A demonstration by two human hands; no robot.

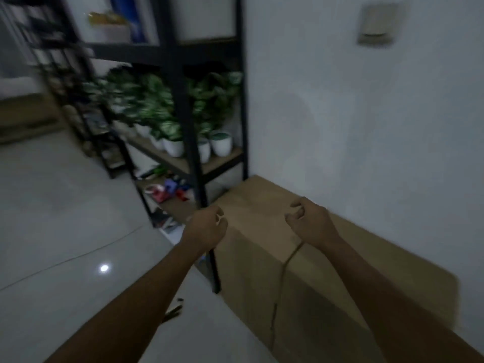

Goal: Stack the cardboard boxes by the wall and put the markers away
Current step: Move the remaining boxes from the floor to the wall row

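Note:
A large brown cardboard box (262, 205) stands against the white wall, beside a black shelf unit. A thin cord runs down its front face. My left hand (207, 226) hovers over the box's left top corner with its fingers curled, and nothing shows in its grasp. My right hand (309, 221) is above the box top with fingers loosely curled, holding nothing I can see. A few dark marker-like sticks (174, 311) lie on the floor near the box's foot, blurred.
The black metal shelf unit (183, 121) holds potted plants in white pots (221, 145) and small coloured items on its lowest board. Grey tiled floor (65, 218) stretches to the left. A wall plate (375, 23) sits high on the wall.

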